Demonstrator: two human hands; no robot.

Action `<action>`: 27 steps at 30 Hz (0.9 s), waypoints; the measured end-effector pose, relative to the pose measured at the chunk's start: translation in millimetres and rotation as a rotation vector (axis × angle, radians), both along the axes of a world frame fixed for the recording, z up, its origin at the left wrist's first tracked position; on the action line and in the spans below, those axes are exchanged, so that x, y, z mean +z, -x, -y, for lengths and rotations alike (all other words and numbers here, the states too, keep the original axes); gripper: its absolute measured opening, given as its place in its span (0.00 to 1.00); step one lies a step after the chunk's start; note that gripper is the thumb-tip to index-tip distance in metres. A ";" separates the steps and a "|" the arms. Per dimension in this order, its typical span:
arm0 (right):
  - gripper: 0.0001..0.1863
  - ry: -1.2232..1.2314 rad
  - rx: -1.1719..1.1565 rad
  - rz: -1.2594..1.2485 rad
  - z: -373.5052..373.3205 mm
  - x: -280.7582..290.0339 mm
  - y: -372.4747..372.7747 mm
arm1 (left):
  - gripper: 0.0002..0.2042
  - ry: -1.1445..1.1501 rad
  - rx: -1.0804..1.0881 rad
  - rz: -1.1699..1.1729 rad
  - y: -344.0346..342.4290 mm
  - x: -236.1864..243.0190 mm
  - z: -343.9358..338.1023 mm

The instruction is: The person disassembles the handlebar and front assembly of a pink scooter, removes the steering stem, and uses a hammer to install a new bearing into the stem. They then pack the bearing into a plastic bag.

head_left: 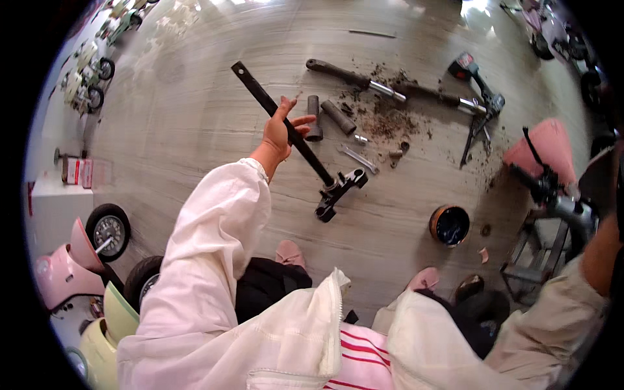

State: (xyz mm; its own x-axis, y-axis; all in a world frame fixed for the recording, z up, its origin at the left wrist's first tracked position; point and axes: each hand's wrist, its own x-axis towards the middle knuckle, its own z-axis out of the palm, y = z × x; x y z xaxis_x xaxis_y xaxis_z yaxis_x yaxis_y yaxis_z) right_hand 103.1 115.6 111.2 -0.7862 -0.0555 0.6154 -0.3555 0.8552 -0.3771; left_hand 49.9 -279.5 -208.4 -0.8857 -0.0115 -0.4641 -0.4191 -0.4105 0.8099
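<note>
My left hand (281,133) grips a long black steering stem (253,88) held diagonally, its lower end joined to a dark fork clamp (340,194); some of its fingers are stretched past the shaft. Just beyond lie two dull tubes (338,117), a wrench (357,159) and small metal pieces (396,153). Two dark fork tubes (341,73) lie among scattered dirt, beside a cordless drill (463,68). At the right rim, my right hand (603,250) is mostly cut off and shadowed, near a handlebar assembly (546,188); its fingers are hidden.
A round dark container (449,225) sits on the floor (195,117) near a metal stand (526,253) and a pink panel (539,149). Scooters (84,84) line both sides. A loose wheel (108,231) and pink and pale-green body panels (68,276) stand at lower left.
</note>
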 end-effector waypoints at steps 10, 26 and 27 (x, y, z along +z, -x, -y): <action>0.19 0.250 0.093 1.113 46.7 -292.8 78.0 | 0.42 -0.022 0.098 0.138 -3.2 -43.3 112.3; 0.21 -0.189 -0.087 0.591 200.7 -450.2 195.7 | 0.20 -0.016 0.393 0.429 34.5 -159.7 165.3; 0.22 -0.267 -0.054 0.536 200.5 -446.8 202.9 | 0.20 0.071 0.364 0.466 36.9 -163.7 169.1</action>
